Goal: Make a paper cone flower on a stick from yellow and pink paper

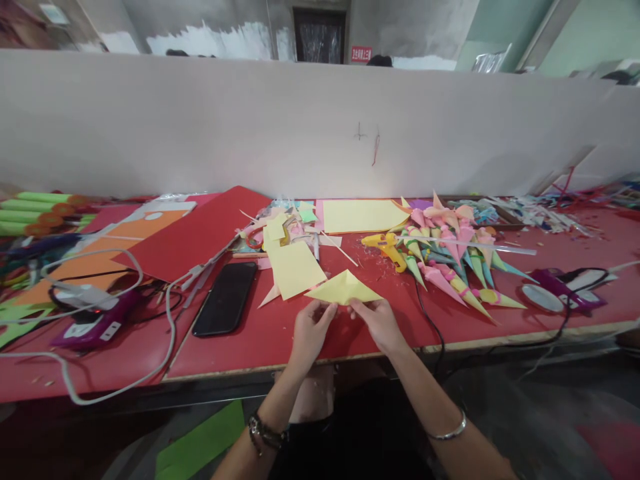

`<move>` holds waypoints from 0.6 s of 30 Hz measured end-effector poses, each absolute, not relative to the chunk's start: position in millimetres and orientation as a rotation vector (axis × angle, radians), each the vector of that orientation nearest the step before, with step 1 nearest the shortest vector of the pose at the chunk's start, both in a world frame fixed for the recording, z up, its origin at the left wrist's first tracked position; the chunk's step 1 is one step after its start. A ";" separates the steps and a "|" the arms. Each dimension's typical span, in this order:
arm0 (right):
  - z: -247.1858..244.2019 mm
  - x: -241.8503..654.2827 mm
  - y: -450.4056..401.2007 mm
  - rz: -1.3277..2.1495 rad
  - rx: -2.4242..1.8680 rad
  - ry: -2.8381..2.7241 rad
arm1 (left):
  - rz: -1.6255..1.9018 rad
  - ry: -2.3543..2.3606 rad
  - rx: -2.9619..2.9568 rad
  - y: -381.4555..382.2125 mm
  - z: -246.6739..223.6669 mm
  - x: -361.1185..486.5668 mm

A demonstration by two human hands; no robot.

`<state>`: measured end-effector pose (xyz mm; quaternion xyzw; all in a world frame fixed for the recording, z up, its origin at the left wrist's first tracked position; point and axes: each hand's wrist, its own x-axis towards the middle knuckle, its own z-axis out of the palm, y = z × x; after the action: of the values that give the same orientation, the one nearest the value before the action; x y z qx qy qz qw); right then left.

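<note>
A folded yellow paper (345, 288), wide and pointed at both ends, is held just above the red table near its front edge. My left hand (314, 328) pinches its lower edge left of the middle. With thumb and fingers my right hand (377, 323) grips the same edge right of the middle. Behind and to the left lies a flat yellow sheet (295, 270). A yellow glue gun (387, 248) rests behind and right of my right hand, beside a pile of pink, yellow and blue paper cones (455, 243).
A black phone (225, 299) lies left of my hands. Purple power strips (97, 323) with cables sit at both sides. A large red sheet (200, 230) lies at the back left. A white partition (225, 127) stands behind the red table (270, 343).
</note>
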<state>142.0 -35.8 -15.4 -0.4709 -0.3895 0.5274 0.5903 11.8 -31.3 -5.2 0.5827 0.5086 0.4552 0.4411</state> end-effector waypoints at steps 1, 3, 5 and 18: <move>-15.8 142.2 -35.8 1.228 -1.104 -0.911 | 1.140 1.258 1.467 -31.3 -4.4 11.7; -17.0 142.8 -35.7 1.230 -1.112 -0.923 | 1.150 1.232 1.502 -31.2 -4.4 11.5; -18.3 143.0 -35.5 1.247 -1.111 -0.939 | 1.145 1.210 1.539 -30.9 -6.7 11.3; -21.9 144.1 -39.3 1.323 -1.077 -0.973 | 1.111 1.315 1.485 -31.4 -8.3 9.4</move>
<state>144.1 -39.3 -21.9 -0.4562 -0.4122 0.5602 0.5551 9.4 -31.4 -8.3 0.5925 0.5248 0.4434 0.4207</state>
